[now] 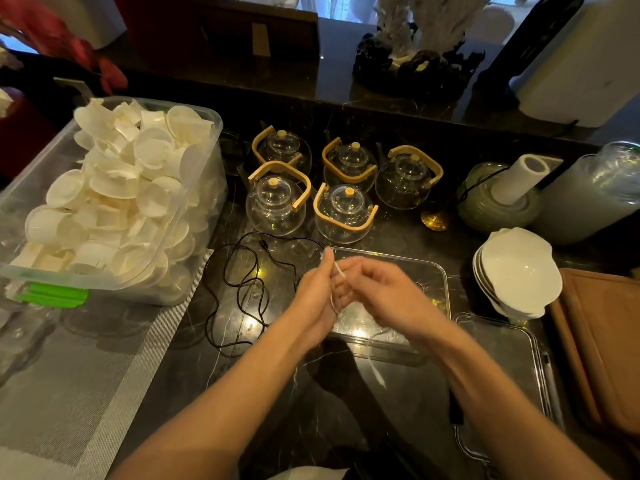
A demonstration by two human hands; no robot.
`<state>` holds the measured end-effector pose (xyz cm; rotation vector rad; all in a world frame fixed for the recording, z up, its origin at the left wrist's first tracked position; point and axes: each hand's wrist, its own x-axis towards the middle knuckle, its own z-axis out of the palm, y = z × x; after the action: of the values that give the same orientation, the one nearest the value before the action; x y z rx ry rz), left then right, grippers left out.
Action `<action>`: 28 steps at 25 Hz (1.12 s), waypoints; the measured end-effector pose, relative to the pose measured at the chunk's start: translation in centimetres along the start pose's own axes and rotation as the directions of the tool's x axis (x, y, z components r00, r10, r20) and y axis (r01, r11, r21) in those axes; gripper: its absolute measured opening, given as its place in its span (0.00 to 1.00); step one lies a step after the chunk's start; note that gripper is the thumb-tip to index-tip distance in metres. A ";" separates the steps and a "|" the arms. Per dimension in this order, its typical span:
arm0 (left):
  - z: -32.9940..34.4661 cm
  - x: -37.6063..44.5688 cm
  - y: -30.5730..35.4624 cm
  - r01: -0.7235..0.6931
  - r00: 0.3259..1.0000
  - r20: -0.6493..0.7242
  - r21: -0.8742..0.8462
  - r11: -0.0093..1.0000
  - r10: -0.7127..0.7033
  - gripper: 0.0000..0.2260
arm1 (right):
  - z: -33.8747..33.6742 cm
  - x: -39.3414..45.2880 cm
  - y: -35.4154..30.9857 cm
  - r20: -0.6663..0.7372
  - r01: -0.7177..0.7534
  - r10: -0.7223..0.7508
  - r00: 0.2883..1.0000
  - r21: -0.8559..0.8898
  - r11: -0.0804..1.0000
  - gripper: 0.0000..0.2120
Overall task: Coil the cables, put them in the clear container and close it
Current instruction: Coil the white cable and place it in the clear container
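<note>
My left hand [317,296] and my right hand [377,289] meet above the near left part of the clear container [440,271], both gripping a thin white cable [337,271]. Its loose end with a white plug [379,375] hangs down blurred below my hands. A black cable [242,285] lies in loose loops on the dark marble counter, left of the container. The container's clear lid [512,368] lies flat to the right of my right forearm.
A large plastic bin of white paper cups [114,202] stands at the left on a grey mat. Several glass teapots with wooden handles [343,188] sit behind the container. Stacked white bowls [519,271], a paper towel roll [519,178] and a wooden board [602,341] are at the right.
</note>
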<state>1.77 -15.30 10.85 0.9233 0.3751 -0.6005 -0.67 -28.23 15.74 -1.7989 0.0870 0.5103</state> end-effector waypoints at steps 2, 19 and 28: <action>0.2 0.2 0.8 -0.004 0.999 0.039 -0.131 0.991 0.010 0.23 | 1.3 -1.0 2.6 0.034 0.052 -0.050 0.998 -0.041 0.998 0.13; 0.1 -1.5 -0.8 0.147 0.920 0.250 0.495 0.857 -0.303 0.25 | -5.8 2.6 3.7 0.078 -0.339 0.343 0.936 -0.069 0.938 0.19; 0.6 -0.1 -1.2 0.049 0.997 -0.067 0.203 0.978 -0.037 0.21 | 0.0 -0.1 1.6 -0.194 -0.034 0.025 0.981 -0.042 0.999 0.11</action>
<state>0.95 -16.33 10.47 1.1353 0.3959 -0.6592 -1.24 -28.77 14.32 -1.8903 0.2384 0.3593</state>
